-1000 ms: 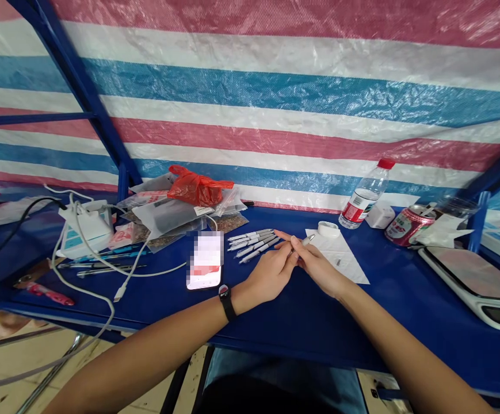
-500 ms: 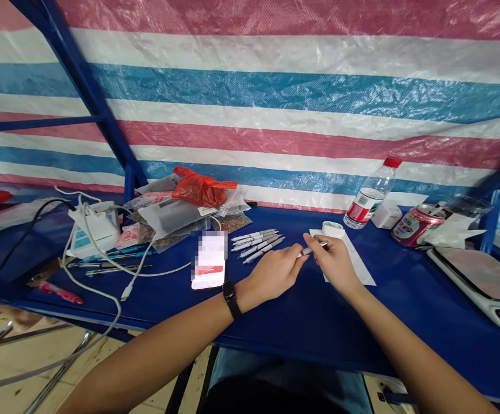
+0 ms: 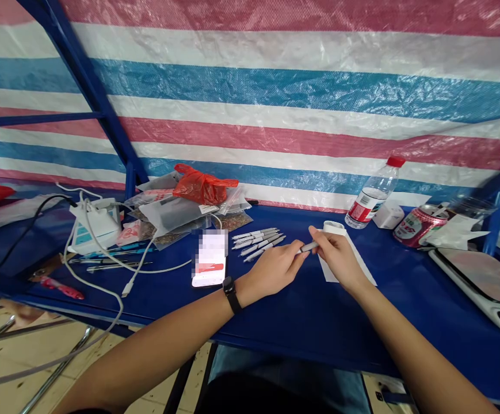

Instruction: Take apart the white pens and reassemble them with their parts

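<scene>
A white pen (image 3: 308, 247) with a grey grip spans the gap between my two hands above the blue table. My left hand (image 3: 275, 268), with a black watch at its wrist, is closed on the pen's left end. At the other end, my right hand (image 3: 335, 256) pinches the pen between thumb and fingers. Several similar white pens (image 3: 258, 241) lie in a loose bunch just beyond my left hand. Under and behind my right hand are a white paper sheet (image 3: 364, 270) and a small white roll-like object (image 3: 334, 226), partly covered.
A lit phone (image 3: 210, 259) lies left of the pens. Beyond it are plastic bags (image 3: 176, 215), a red bag (image 3: 204, 187), a power strip (image 3: 96, 224) and white cables. To the right stand a water bottle (image 3: 370, 198), small box (image 3: 388, 216), drink can (image 3: 420, 226) and scale (image 3: 483, 282).
My right hand has shifted slightly to the right along the pen, and more of the pen's body shows between the hands. My left hand stays nearly in place.
</scene>
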`<state>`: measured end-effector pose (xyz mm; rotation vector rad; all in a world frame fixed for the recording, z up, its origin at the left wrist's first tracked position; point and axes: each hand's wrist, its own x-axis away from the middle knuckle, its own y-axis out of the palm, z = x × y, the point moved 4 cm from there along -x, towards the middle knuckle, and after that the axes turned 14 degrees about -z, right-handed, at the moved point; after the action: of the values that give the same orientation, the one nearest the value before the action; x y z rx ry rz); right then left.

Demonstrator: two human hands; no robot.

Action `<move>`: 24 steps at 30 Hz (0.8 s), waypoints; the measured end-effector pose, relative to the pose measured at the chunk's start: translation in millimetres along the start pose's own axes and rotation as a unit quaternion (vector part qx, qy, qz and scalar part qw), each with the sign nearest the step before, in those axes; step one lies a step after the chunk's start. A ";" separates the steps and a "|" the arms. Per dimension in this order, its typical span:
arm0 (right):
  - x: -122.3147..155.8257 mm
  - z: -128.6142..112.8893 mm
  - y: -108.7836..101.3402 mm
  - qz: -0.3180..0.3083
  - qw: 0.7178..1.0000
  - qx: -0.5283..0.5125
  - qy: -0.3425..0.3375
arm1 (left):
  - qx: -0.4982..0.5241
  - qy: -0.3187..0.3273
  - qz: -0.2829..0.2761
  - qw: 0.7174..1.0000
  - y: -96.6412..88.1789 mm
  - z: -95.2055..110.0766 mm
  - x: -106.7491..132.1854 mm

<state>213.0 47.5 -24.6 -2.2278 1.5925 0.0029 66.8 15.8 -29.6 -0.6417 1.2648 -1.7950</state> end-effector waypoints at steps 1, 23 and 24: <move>0.1 -1.3 0.9 -0.013 1.000 -0.018 -0.006 | 0.001 -0.001 0.005 1.000 -0.7 -0.4 -0.1; -3.7 4.4 2.7 -0.021 0.999 -0.024 0.028 | -0.198 0.009 0.057 0.979 -2.9 3.2 2.2; -4.2 5.7 2.9 -0.033 0.997 -0.048 0.047 | -0.235 0.013 0.069 0.969 -2.5 6.0 2.6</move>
<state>210.2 52.2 -29.8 -2.3855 1.5966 -0.0446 69.3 11.0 -25.3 -0.7677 1.7289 -1.3988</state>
